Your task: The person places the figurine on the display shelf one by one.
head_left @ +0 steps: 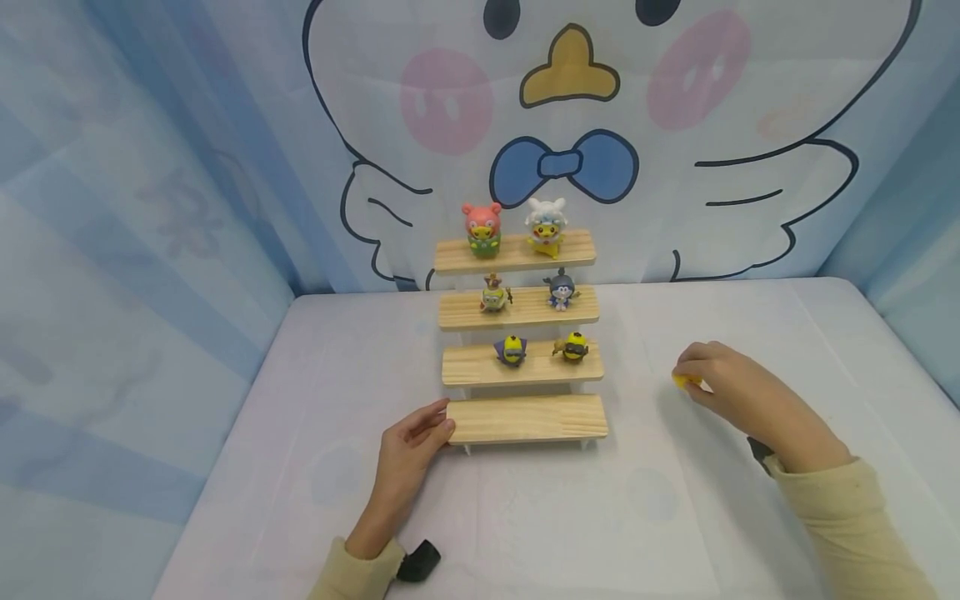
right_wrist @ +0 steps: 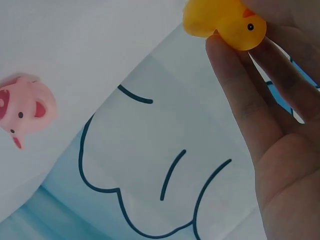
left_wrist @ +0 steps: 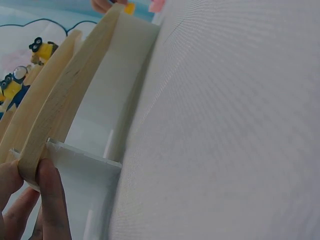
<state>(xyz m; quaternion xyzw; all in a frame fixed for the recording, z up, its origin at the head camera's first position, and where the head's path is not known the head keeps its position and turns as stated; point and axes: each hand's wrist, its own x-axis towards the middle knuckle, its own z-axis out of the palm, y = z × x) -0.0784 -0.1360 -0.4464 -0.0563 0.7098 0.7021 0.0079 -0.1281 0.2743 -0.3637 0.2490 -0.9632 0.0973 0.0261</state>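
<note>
My left hand (head_left: pixel 408 454) grips the left end of the lowest board (head_left: pixel 528 419) of a tiered wooden display stand, thumb on one face and fingers on the other, as the left wrist view shows. To the right of the stand, my right hand (head_left: pixel 731 387) pinches a small yellow rubber duck (right_wrist: pixel 240 22) between thumb and fingertips. Only a bit of the duck shows in the head view. A pink toy pig (right_wrist: pixel 37 107) is apart from the right hand in the right wrist view; in the head view it is hidden.
On the three upper boards stand figurines in pairs: a pink-hooded one (head_left: pixel 482 231) and a white-hooded one (head_left: pixel 547 227) on top, two costumed ones (head_left: pixel 493 295) in the middle, two yellow ones (head_left: pixel 575 347) below. A curtain with a cartoon face (head_left: pixel 570 71) hangs behind the white-covered table (head_left: pixel 352 358).
</note>
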